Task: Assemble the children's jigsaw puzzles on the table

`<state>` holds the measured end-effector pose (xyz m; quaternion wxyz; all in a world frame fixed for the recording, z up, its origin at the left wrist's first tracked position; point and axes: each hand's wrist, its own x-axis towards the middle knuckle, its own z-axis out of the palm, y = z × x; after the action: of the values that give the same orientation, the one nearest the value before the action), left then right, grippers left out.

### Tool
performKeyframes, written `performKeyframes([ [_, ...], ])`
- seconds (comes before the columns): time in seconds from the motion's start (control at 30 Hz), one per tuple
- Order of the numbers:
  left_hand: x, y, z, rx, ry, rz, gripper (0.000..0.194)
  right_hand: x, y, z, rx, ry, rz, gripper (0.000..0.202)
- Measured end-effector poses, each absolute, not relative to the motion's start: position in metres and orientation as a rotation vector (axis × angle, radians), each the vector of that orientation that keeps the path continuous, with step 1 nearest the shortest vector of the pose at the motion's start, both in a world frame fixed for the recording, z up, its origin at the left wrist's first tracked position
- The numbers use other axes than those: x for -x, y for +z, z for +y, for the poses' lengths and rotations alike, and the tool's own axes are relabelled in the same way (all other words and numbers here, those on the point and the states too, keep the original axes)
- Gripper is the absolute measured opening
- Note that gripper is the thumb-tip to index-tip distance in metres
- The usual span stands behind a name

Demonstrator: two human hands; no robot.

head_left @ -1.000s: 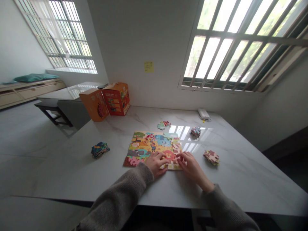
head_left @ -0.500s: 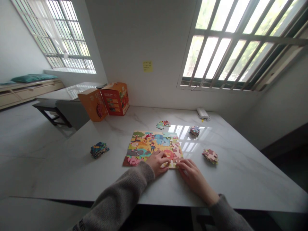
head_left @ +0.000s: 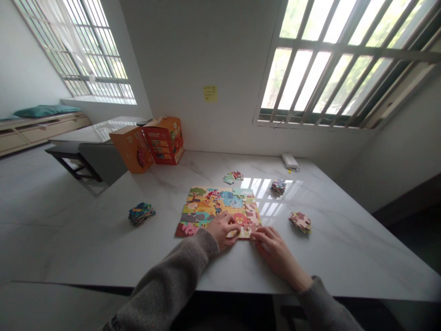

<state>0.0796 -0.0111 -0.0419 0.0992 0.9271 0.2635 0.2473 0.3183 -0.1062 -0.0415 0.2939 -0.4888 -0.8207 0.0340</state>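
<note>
A colourful jigsaw puzzle [head_left: 203, 204] with animals and a red barn lies flat on the white table. My left hand [head_left: 223, 231] rests on its lower edge, fingers curled, thumb and index bent together over the pieces. At the lower right corner, my right hand [head_left: 272, 248] has its fingertips and thumb closed on a corner puzzle piece [head_left: 254, 228], mostly covered by the fingers. Gaps show along the seams of the right-hand pieces. Beyond the puzzle's top edge lie a few loose puzzle pieces [head_left: 228, 178].
Stacks of puzzle pieces stand to the left [head_left: 141, 214], to the right [head_left: 300, 222] and farther back [head_left: 278, 186]. Two orange boxes [head_left: 163, 142] occupy the back left. A white device with a cord [head_left: 290, 162] sits by the wall. The table's front edge [head_left: 241, 292] runs below my wrists.
My left hand has shifted slightly left along the puzzle's lower edge. My right hand stays at the corner with little movement. The view has tilted very slightly.
</note>
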Motion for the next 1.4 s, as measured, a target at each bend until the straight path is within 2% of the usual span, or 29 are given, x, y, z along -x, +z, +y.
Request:
performKeyframes([
  [0.27,-0.0797,-0.0442,-0.0108,-2.709,0.676,0.788,0.010,-0.3187,-0.0382,-0.1072,1.309,0.048,-2.242,0.041],
  [0.53,-0.0825,-0.0463,-0.0139,-2.640,0.691,0.749,0.008,-0.3187,-0.0373,-0.1085,1.317,0.087,-2.221,0.040],
  [0.87,-0.0803,-0.0446,-0.0146,-2.668,0.640,0.822,0.016,-0.3202,-0.0392,-0.1079,1.315,0.051,-2.257,0.042],
  [1.23,-0.0816,-0.0455,-0.0145,-2.677,0.673,0.768,0.008,-0.3176,-0.0340,-0.1096,1.310,0.073,-2.227,0.042],
  [1.4,-0.0818,-0.0457,-0.0152,-2.680,0.669,0.779,0.010,-0.3192,-0.0372,-0.1092,1.316,0.097,-2.235,0.041],
])
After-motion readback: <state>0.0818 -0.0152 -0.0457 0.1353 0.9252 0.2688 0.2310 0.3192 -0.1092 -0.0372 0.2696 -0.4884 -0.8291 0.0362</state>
